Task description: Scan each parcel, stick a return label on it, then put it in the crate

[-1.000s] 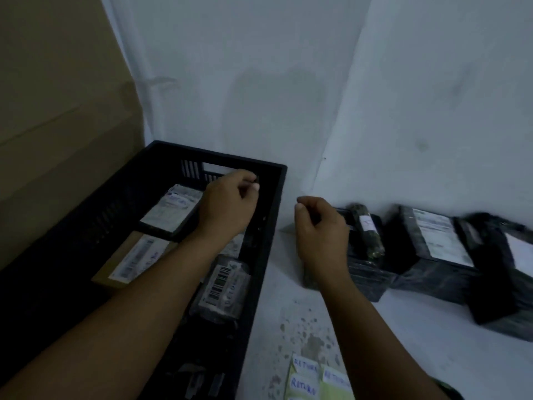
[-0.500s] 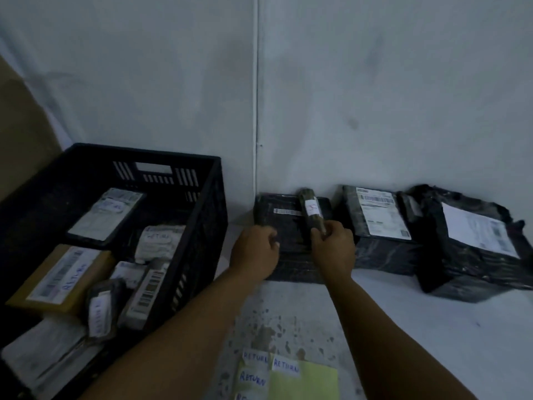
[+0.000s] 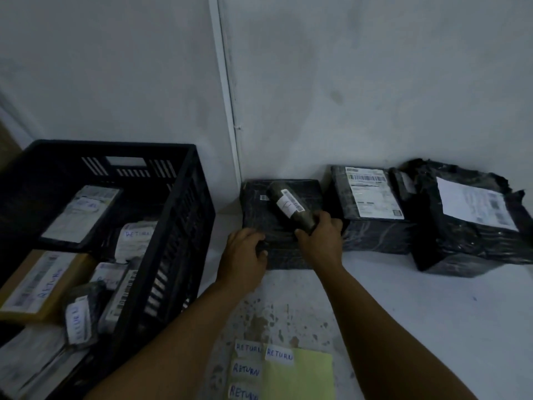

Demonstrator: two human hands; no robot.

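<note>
A dark cylindrical parcel (image 3: 290, 207) with a white label lies tilted on top of a flat black-wrapped parcel (image 3: 281, 217) in the wall corner. My right hand (image 3: 320, 241) grips the cylinder's near end. My left hand (image 3: 245, 255) rests on the flat parcel's near left edge with curled fingers. The black crate (image 3: 173, 226) stands to the left, holding several parcels marked RETURN. A yellow sheet (image 3: 300, 376) with white RETURN labels (image 3: 249, 370) lies on the floor between my forearms.
Two more black-wrapped parcels sit against the right wall: one with a barcode label (image 3: 372, 209), and a larger one (image 3: 473, 223) with a white sheet. White walls meet in a corner behind. Stained floor lies in front.
My view swung from the crate to the parcels. Both hands left the crate and reached the corner parcels; my right hand took hold of the cylinder and has tilted it up.
</note>
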